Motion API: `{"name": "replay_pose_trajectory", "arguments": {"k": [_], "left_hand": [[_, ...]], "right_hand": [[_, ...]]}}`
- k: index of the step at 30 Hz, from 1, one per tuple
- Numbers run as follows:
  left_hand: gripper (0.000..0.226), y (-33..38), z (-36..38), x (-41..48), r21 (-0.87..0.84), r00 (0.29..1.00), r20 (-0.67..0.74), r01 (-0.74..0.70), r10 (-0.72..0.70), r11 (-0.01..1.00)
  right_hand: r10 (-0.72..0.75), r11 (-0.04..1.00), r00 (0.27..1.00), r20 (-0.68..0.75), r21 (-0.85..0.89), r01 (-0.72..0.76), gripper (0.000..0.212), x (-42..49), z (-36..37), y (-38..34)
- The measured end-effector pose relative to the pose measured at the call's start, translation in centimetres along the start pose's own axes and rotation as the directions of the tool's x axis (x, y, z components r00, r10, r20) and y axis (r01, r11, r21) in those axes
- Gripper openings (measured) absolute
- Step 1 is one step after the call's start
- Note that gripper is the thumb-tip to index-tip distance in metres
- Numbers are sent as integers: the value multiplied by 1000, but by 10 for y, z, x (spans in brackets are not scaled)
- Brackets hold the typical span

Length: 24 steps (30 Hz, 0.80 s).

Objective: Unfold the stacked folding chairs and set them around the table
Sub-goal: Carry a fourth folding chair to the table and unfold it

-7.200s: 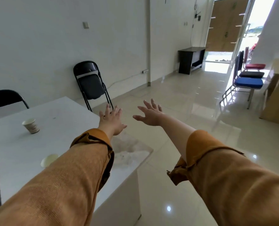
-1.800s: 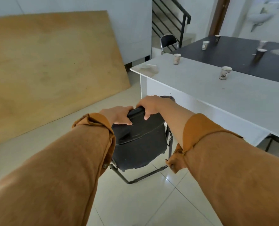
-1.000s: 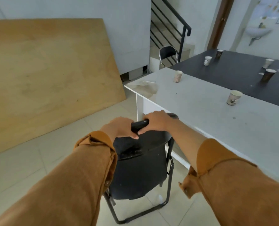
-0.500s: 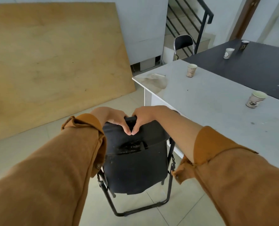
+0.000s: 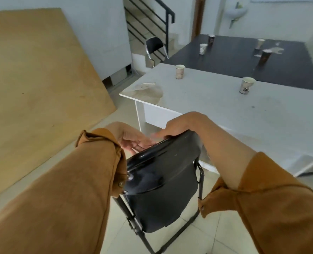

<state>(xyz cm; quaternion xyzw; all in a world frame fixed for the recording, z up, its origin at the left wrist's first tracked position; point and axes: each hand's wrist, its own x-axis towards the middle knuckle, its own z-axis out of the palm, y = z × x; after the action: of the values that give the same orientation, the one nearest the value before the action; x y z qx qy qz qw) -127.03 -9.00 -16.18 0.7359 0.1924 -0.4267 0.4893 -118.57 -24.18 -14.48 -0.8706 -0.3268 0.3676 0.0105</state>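
Observation:
A black folding chair (image 5: 161, 184) stands on the tiled floor just in front of me, its backrest tilted toward the near corner of the white table (image 5: 216, 110). My right hand (image 5: 175, 127) lies over the top edge of the backrest and holds it. At the backrest's left corner my left hand (image 5: 131, 139) has its palm turned up and fingers spread, only brushing the edge. Both sleeves are orange-brown. The chair's seat is hidden behind the backrest. A second black chair (image 5: 154, 44) stands at the table's far end.
Two paper cups (image 5: 179, 71) (image 5: 247, 85) stand on the white table, and several more on the dark table (image 5: 225, 59) joined behind it. A large plywood sheet (image 5: 33, 79) leans on the left wall. A stair railing (image 5: 152, 17) rises at the back.
The chair went from the far wall to the white table. In the last half second my left hand let go of the backrest and opened, and the backrest tilted right.

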Motion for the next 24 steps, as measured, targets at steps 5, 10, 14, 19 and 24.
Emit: {"name": "replay_pose_trajectory", "arguments": {"k": [5, 10, 14, 19, 24], "left_hand": [[36, -6, 25, 26, 234, 993, -79, -68, 88, 970], [43, -22, 48, 55, 573, 982, -93, -81, 163, 815], [53, -48, 52, 84, 620, 966, -194, -16, 173, 784], [64, -68, 66, 118, 634, 930, -308, 42, 202, 772], [75, -69, 63, 137, 580, 941, -274, -4, 199, 814]], "right_hand": [[143, 976, 938, -316, -112, -186, 28, -10, 33, -9], [345, 912, 868, -356, -91, -400, 8, -28, 56, -14], [488, 843, 801, -348, -50, -536, 20, -39, 68, -20], [579, 782, 767, -277, -78, -618, 33, -44, 68, -22], [601, 769, 746, -289, -49, -638, 28, -40, 68, -22]]}}
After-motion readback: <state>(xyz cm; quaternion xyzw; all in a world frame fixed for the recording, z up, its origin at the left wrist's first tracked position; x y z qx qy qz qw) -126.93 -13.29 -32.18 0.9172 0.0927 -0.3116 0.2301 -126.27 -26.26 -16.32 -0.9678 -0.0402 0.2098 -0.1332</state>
